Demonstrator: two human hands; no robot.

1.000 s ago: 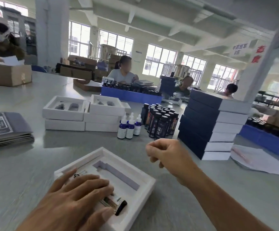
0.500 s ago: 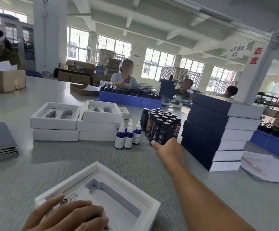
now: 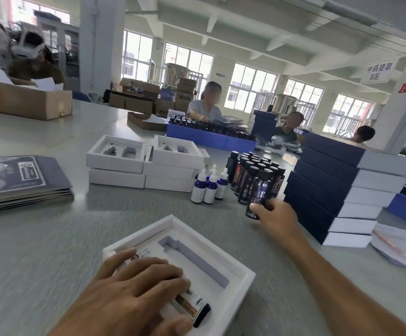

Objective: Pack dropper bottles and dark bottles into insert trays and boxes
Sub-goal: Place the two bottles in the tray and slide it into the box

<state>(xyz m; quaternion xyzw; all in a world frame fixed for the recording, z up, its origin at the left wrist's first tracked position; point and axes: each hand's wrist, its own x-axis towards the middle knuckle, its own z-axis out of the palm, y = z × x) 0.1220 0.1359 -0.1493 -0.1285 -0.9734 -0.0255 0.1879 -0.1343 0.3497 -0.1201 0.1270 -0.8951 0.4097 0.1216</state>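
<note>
Your right hand (image 3: 273, 215) has reached the cluster of dark bottles and now curls its fingers around one dark bottle (image 3: 257, 192), ready for the empty slot. Your left hand (image 3: 134, 289) stays flat, fingers straight, pressing a packed bottle (image 3: 194, 310) into the insert tray (image 3: 239, 284) on the worktop.

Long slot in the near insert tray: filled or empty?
Empty. The long slot shows its bare grey floor; the only bottle in the insert tray lies under the left hand.

Packing workshop: long table (image 3: 52, 238) with stacked boxes (image 3: 337, 190), bottles (image 3: 253, 175), cartons (image 3: 134, 100); seated workers (image 3: 204, 103).
</note>
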